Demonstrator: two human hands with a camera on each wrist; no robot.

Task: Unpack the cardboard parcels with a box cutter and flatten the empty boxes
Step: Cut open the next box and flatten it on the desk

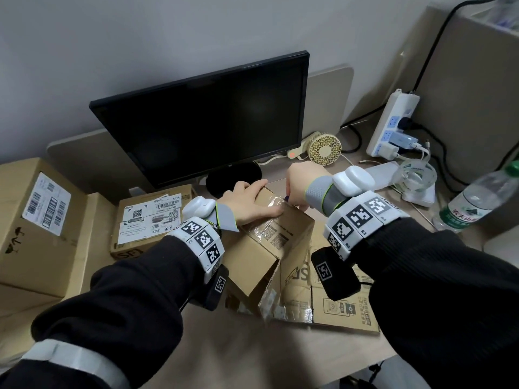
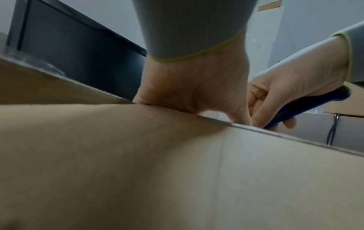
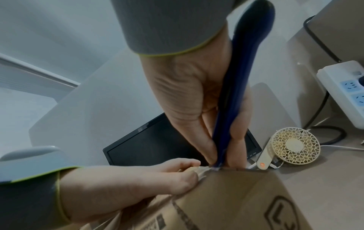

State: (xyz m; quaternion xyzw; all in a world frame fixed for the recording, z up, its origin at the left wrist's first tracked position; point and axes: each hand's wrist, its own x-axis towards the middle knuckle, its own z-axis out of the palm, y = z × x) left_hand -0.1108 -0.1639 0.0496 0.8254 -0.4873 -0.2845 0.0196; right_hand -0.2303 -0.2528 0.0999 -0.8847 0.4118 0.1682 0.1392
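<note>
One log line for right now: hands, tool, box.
left hand: presses box top | right hand: grips cutter | tip at taped far edge | box upright, sealed

A brown cardboard box (image 1: 261,248) with clear tape along its top seam stands tilted on the worktop (image 1: 252,355), a dark blue box cutter (image 3: 234,96) upright at that seam, flattened cardboard (image 1: 345,313) beside it.

head view downward, wrist views close
</note>
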